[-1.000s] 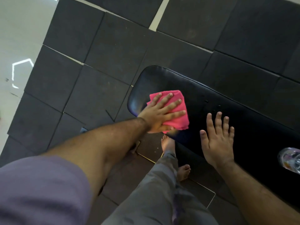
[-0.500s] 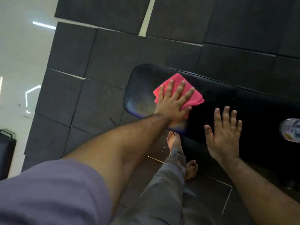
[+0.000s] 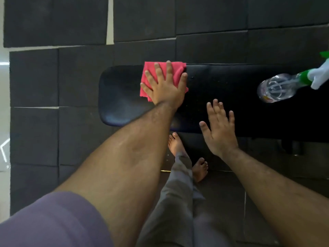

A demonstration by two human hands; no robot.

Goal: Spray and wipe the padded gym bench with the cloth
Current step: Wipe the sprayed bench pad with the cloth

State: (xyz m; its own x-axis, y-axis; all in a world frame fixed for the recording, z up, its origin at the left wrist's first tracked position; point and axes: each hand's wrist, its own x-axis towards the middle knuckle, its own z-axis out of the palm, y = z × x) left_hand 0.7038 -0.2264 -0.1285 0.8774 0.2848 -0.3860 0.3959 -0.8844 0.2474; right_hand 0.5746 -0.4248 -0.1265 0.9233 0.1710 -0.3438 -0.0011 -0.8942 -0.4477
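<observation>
A black padded gym bench [image 3: 222, 86] runs across the middle of the view. My left hand [image 3: 164, 84] lies flat, fingers spread, pressing a pink cloth [image 3: 148, 75] onto the pad near its far edge, toward the bench's left end. My right hand [image 3: 219, 129] is open and flat over the near edge of the bench, holding nothing. A clear spray bottle [image 3: 277, 87] with a green collar and white trigger lies on its side on the right part of the pad.
Dark rubber floor tiles [image 3: 71, 82] surround the bench, with pale flooring [image 3: 4, 104] at the left edge. My bare feet [image 3: 176, 145] and grey trouser leg are below the bench's near edge. A dark bench leg [image 3: 292, 148] shows at the right.
My left hand has slid the pink cloth from the near side of the pad to its far edge. The right hand stays flat at the near edge. More of the bottle is in view.
</observation>
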